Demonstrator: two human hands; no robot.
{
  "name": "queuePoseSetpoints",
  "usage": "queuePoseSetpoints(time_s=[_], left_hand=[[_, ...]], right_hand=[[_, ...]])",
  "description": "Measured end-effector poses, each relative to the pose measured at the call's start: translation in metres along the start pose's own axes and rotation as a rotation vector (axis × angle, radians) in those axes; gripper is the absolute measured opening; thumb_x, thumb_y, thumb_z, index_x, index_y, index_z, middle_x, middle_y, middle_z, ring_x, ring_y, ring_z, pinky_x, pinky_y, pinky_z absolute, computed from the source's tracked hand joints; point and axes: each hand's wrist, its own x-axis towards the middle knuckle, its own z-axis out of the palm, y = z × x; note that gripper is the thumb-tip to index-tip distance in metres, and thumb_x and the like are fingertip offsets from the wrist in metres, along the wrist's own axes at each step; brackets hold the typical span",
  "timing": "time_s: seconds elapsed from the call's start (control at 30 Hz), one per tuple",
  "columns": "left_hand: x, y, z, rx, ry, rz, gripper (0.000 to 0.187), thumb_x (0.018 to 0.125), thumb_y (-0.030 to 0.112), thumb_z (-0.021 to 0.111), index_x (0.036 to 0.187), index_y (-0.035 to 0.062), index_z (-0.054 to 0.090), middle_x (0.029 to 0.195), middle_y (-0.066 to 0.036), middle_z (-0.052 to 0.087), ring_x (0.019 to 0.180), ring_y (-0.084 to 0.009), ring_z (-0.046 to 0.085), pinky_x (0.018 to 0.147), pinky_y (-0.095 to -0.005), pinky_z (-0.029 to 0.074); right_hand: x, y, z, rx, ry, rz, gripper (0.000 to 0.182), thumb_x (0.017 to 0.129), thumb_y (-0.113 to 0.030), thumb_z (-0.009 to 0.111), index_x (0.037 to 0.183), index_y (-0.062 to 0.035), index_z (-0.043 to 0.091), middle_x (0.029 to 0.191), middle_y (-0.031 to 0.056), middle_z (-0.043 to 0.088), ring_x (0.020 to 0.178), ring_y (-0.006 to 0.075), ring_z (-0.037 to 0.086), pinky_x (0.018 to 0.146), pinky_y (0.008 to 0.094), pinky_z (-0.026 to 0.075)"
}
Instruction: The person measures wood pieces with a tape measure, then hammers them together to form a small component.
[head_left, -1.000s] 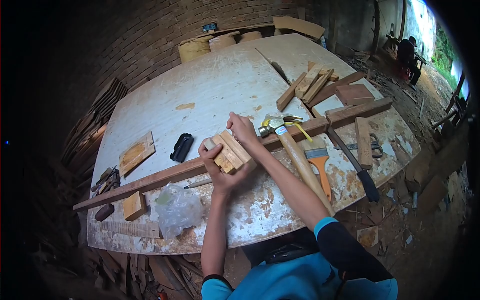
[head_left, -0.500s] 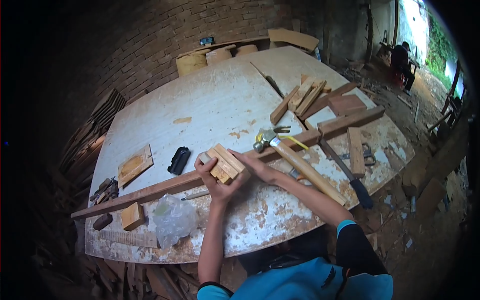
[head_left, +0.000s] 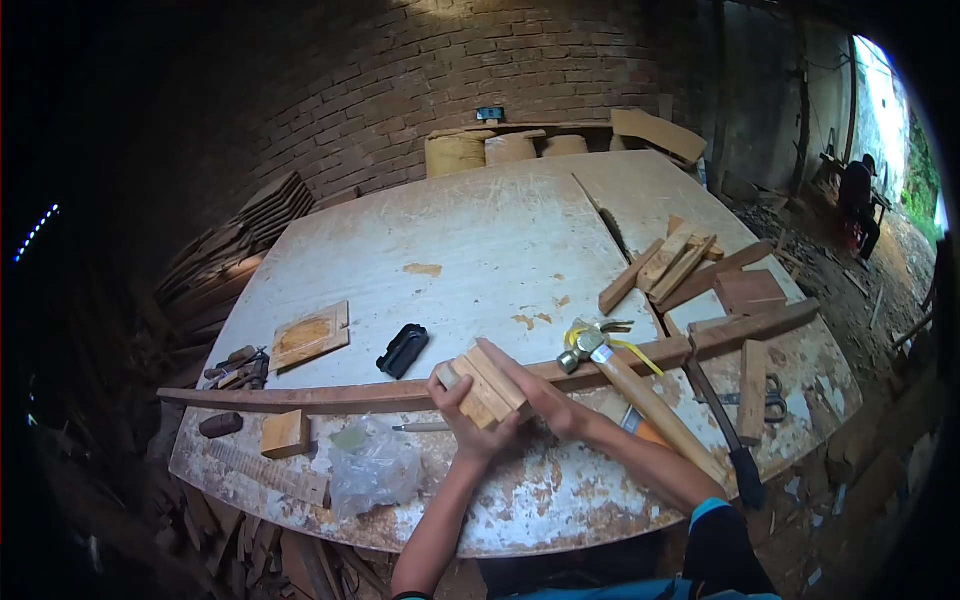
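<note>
A pale wooden block with stepped grooves (head_left: 483,387) is held up over the near side of the worktable (head_left: 340,240). My left hand (head_left: 468,418) is wrapped round its left and near side, thumb pressed on the face. Along the block's right side lies my right hand (head_left: 540,392), its fingers partly hidden behind the wood. Just beyond both hands a long brown wooden bar (head_left: 320,399) runs across the table. To the right rests a claw hammer (head_left: 640,395) with a wooden handle. A pencil-like stick (head_left: 422,427) lies left of my left hand.
A black plastic case (head_left: 403,350), a clear plastic bag (head_left: 375,470) and a small wood block (head_left: 285,434) lie to the left. At right are wood offcuts (head_left: 668,262), scissors (head_left: 775,398) and a saw blade (head_left: 612,232) in the tabletop. A person (head_left: 858,205) sits far right.
The camera view has tilted up and shifted left, so the table sits lower and further right in it. Both hands still hold the grooved block, which has turned slightly.
</note>
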Motion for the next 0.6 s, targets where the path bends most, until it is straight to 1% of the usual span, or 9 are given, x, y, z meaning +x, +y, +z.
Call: queuePoseSetpoints(time_s=[0.1, 0.13, 0.17, 0.23, 0.33, 0.43, 0.47, 0.53, 0.6], left_hand=[[-0.007, -0.004, -0.004, -0.018, 0.016, 0.001, 0.077, 0.069, 0.054, 0.071, 0.121, 0.0117, 0.033, 0.120, -0.024, 0.030, 0.114, -0.0372, 0.035, 0.093, -0.0523, 0.033], [-0.009, -0.007, -0.006, 0.069, -0.015, 0.035, 0.078, 0.069, 0.054, 0.071, 0.122, 0.0125, 0.032, 0.121, -0.024, 0.029, 0.113, -0.0370, 0.036, 0.092, -0.0515, 0.034], [-0.012, -0.004, -0.004, 0.075, -0.034, 0.016, 0.078, 0.069, 0.055, 0.071, 0.122, 0.0128, 0.032, 0.121, -0.024, 0.029, 0.113, -0.0371, 0.036, 0.092, -0.0516, 0.034], [-0.002, 0.000, -0.001, 0.090, -0.062, 0.016, 0.078, 0.069, 0.055, 0.071, 0.123, 0.0133, 0.032, 0.122, -0.024, 0.028, 0.113, -0.0373, 0.035, 0.093, -0.0516, 0.034], [-0.003, 0.000, -0.002, 0.068, -0.036, -0.001, 0.078, 0.069, 0.055, 0.071, 0.123, 0.0139, 0.032, 0.122, -0.024, 0.028, 0.114, -0.0378, 0.035, 0.092, -0.0523, 0.034], [-0.009, 0.008, -0.003, 0.107, -0.042, -0.030, 0.078, 0.069, 0.054, 0.072, 0.124, 0.0153, 0.032, 0.121, -0.023, 0.029, 0.114, -0.0378, 0.035, 0.092, -0.0519, 0.034], [-0.008, 0.007, -0.003, 0.096, -0.042, -0.024, 0.079, 0.068, 0.053, 0.073, 0.124, 0.0154, 0.032, 0.121, -0.023, 0.028, 0.115, -0.0378, 0.035, 0.092, -0.0518, 0.034], [0.002, 0.006, 0.000, 0.048, -0.018, -0.009, 0.080, 0.069, 0.053, 0.073, 0.125, 0.0151, 0.031, 0.122, -0.023, 0.027, 0.114, -0.0374, 0.035, 0.093, -0.0515, 0.035], [-0.004, 0.003, -0.002, 0.068, -0.015, -0.012, 0.079, 0.069, 0.053, 0.072, 0.125, 0.0151, 0.031, 0.122, -0.023, 0.027, 0.114, -0.0372, 0.035, 0.093, -0.0514, 0.035]], right_hand=[[-0.001, 0.004, 0.004, -0.063, -0.026, -0.122, 0.092, 0.089, -0.065, 0.025, 0.142, 0.0085, 0.005, 0.150, 0.0230, 0.011, 0.140, 0.0294, 0.008, 0.113, 0.0358, 0.007], [-0.006, 0.027, 0.006, 0.080, 0.030, 0.011, 0.091, 0.089, -0.064, 0.025, 0.143, 0.0072, 0.006, 0.150, 0.0227, 0.010, 0.140, 0.0295, 0.008, 0.113, 0.0362, 0.008], [-0.015, 0.042, 0.001, 0.197, 0.065, 0.256, 0.091, 0.089, -0.064, 0.024, 0.143, 0.0067, 0.006, 0.150, 0.0225, 0.010, 0.140, 0.0294, 0.008, 0.113, 0.0363, 0.008], [-0.012, 0.026, -0.001, 0.179, 0.044, 0.152, 0.088, 0.090, -0.062, 0.025, 0.143, 0.0051, 0.007, 0.150, 0.0212, 0.011, 0.140, 0.0286, 0.010, 0.113, 0.0359, 0.009], [0.001, 0.003, -0.003, 0.014, -0.040, -0.161, 0.086, 0.091, -0.062, 0.024, 0.144, 0.0034, 0.008, 0.150, 0.0204, 0.012, 0.140, 0.0286, 0.011, 0.113, 0.0362, 0.010], [-0.009, 0.034, -0.001, 0.309, 0.017, 0.285, 0.091, 0.087, -0.069, 0.018, 0.144, 0.0022, 0.008, 0.151, 0.0212, 0.009, 0.140, 0.0317, 0.009, 0.113, 0.0385, 0.009], [-0.013, 0.035, -0.002, 0.195, -0.005, 0.172, 0.090, 0.088, -0.068, 0.017, 0.144, 0.0023, 0.008, 0.151, 0.0208, 0.010, 0.140, 0.0307, 0.010, 0.113, 0.0375, 0.009], [0.000, -0.006, -0.004, -0.042, -0.051, -0.059, 0.088, 0.089, -0.066, 0.013, 0.145, 0.0025, 0.006, 0.151, 0.0199, 0.011, 0.139, 0.0288, 0.014, 0.113, 0.0355, 0.010], [0.001, -0.003, -0.005, -0.011, -0.059, -0.002, 0.090, 0.088, -0.067, 0.014, 0.144, 0.0032, 0.006, 0.151, 0.0203, 0.012, 0.139, 0.0287, 0.014, 0.113, 0.0351, 0.010]])
